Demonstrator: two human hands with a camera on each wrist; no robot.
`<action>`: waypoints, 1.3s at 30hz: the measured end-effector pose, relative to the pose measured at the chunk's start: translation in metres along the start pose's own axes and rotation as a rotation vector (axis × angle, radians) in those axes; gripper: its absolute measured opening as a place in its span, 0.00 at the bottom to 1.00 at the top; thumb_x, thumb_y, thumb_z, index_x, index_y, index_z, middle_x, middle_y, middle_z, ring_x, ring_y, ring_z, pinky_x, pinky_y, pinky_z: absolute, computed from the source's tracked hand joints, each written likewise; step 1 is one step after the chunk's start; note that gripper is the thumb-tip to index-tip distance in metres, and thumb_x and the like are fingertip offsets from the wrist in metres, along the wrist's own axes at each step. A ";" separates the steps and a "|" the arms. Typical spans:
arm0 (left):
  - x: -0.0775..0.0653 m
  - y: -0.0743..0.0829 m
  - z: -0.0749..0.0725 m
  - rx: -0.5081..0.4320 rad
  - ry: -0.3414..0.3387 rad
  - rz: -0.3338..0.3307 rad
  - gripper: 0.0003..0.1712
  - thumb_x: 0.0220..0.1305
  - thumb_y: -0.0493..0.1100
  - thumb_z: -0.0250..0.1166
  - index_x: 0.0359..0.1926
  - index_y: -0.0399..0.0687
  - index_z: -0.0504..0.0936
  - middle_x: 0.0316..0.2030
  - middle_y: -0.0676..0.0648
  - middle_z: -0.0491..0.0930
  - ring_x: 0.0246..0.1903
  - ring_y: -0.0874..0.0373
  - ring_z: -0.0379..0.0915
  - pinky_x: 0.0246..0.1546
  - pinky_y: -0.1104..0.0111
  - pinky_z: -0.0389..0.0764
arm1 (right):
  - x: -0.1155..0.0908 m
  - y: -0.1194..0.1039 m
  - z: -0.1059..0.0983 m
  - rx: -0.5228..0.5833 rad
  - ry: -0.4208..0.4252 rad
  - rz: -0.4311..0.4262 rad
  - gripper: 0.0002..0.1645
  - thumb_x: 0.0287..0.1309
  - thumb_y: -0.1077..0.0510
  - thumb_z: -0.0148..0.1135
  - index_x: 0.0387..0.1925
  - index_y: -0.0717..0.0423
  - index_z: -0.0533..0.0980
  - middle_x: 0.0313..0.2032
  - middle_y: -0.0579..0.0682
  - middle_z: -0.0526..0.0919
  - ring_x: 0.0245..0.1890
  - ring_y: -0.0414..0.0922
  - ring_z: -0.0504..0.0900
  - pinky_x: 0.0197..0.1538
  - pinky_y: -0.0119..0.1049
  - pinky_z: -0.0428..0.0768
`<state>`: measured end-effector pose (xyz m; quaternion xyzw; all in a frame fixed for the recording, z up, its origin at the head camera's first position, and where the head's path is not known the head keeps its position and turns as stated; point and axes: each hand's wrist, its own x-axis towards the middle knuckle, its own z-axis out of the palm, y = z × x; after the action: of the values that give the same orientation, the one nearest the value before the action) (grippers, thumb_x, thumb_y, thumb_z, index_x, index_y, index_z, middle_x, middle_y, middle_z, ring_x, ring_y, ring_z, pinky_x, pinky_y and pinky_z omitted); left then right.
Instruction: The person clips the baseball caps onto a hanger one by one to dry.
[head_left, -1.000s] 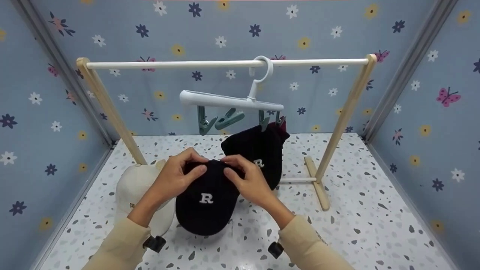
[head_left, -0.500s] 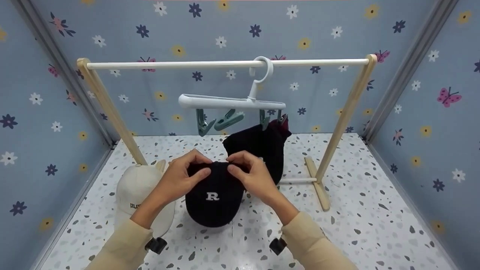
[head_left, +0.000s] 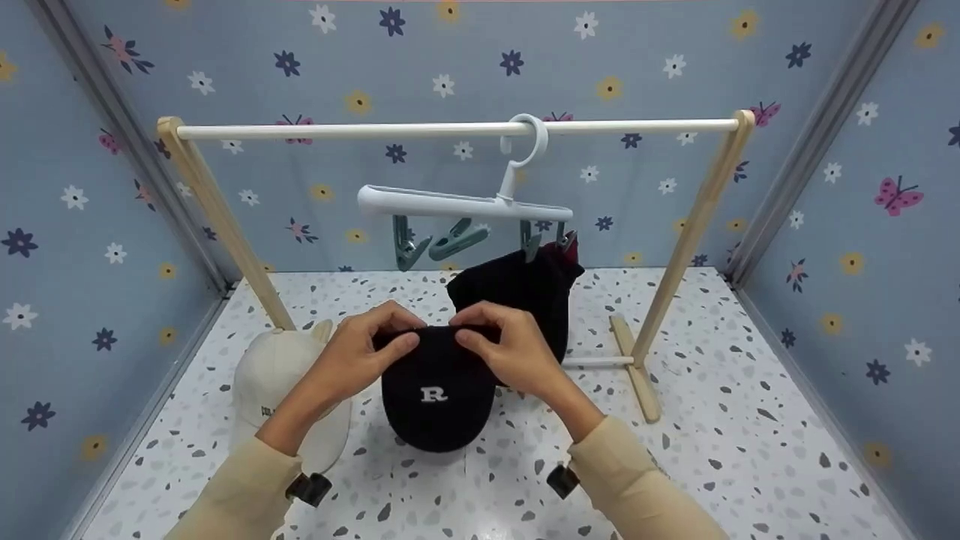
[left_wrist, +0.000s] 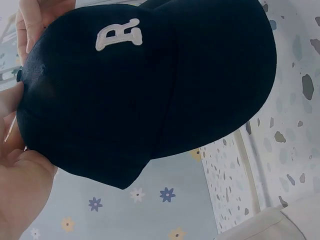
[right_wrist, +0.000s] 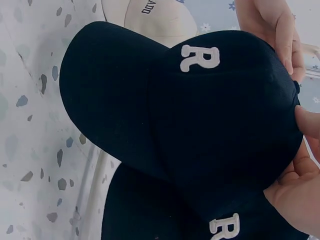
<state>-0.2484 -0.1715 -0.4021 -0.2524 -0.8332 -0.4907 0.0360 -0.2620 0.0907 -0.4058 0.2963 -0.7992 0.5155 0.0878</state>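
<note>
Both hands hold a black baseball cap by the top of its crown, brim down, with a white letter R on its front. My left hand pinches the crown's left side between thumb and fingers; my right hand pinches the right side. Above the hands, a white clip hanger hangs from the rack's rail, with green clips below it. Its right-hand clips hold another black cap, partly hidden behind my right hand. In the right wrist view that second cap also shows a white R.
A cream cap rests on the speckled floor at the left, partly behind my left forearm. The rack's wooden posts stand on both sides, joined by a white rail. Something dark red shows behind the hung cap. Flowered panels enclose the space.
Both hands have shifted slightly right with the black cap, which now overlaps more of the hung cap and hides its R in the head view. The cap's brim has risen a little.
</note>
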 end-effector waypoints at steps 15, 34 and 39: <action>-0.003 0.003 0.003 0.061 0.135 0.066 0.07 0.74 0.41 0.69 0.50 0.58 0.88 0.41 0.58 0.86 0.35 0.58 0.80 0.38 0.69 0.81 | 0.004 -0.004 -0.007 -0.047 0.018 -0.083 0.06 0.70 0.58 0.72 0.46 0.47 0.89 0.43 0.37 0.91 0.49 0.36 0.87 0.57 0.37 0.83; 0.007 0.024 0.012 0.199 0.281 0.212 0.07 0.75 0.38 0.68 0.49 0.51 0.88 0.44 0.57 0.87 0.45 0.65 0.84 0.51 0.67 0.82 | 0.009 -0.009 -0.022 0.001 0.026 -0.094 0.07 0.71 0.56 0.70 0.47 0.48 0.88 0.44 0.40 0.91 0.46 0.38 0.88 0.52 0.37 0.85; 0.011 0.033 0.011 0.203 0.303 0.218 0.07 0.76 0.38 0.67 0.50 0.50 0.87 0.45 0.55 0.87 0.46 0.63 0.83 0.52 0.66 0.82 | 0.014 -0.014 -0.028 0.038 0.035 -0.104 0.07 0.71 0.57 0.69 0.47 0.50 0.89 0.45 0.44 0.91 0.46 0.41 0.89 0.53 0.38 0.86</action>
<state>-0.2414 -0.1452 -0.3777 -0.2595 -0.8311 -0.4298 0.2391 -0.2699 0.1060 -0.3757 0.3300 -0.7712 0.5304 0.1227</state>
